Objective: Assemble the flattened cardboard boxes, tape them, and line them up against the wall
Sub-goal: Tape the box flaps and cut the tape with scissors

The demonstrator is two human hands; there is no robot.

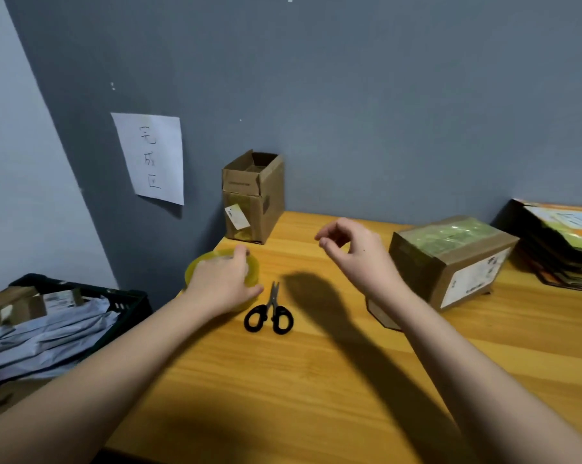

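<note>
1. Tape comes first: your left hand (221, 283) lies over the yellowish tape roll (222, 274) near the table's left edge, fingers curled over its rim, so you have it gripped from above. Lift it straight up rather than dragging it, since the scissors (270, 313) lie just beside it on the right, blades shut and pointing toward the wall.
2. Your right hand (353, 252) hovers above the table (316, 380), holding nothing; thumb and forefinger are bent close together as if ready to pinch. Use it to find the loose end of the tape, which I cannot make out from this view.
3. Nearest that free hand is the box (450, 259) lying on its side to the right, its upper face covered with greenish tape. It sits apart from the wall, so it likely needs sliding back.
4. One open box (253, 195) stands upright against the wall beneath the paper sign (152, 159); line the next one up beside it.
5. More flattened boxes (564, 242) are stacked at the far right, well apart from both hands.
</note>
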